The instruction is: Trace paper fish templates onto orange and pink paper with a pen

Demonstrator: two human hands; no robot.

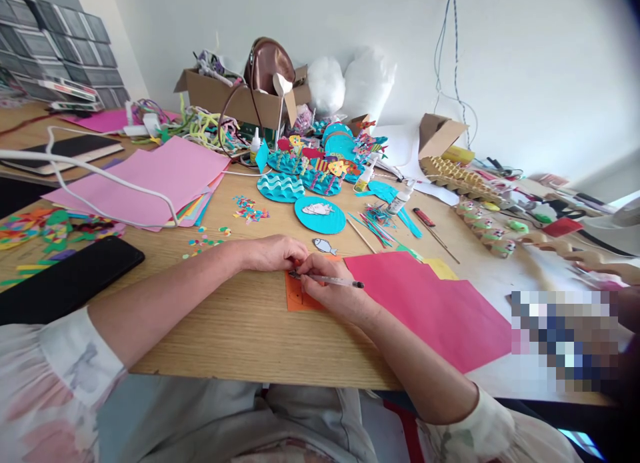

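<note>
My right hand grips a clear-barrelled pen, its tip pointing left over a small piece of orange paper. A dark drawn line shows on the paper; my right hand covers much of it. My left hand rests at the paper's upper left edge, fingers curled and close to the pen tip. Its fingertips are partly hidden, so what they pinch is unclear. Just beyond my hands lies a grey fish cutout. Behind it, a blue disc carries a whitish fish shape.
Pink-red sheets lie to the right, and pink paper is stacked left under a white cable. A black phone is near my left forearm. Glue bottles, paper strips and decorated blue discs stand farther back. A pixelated patch covers the far right.
</note>
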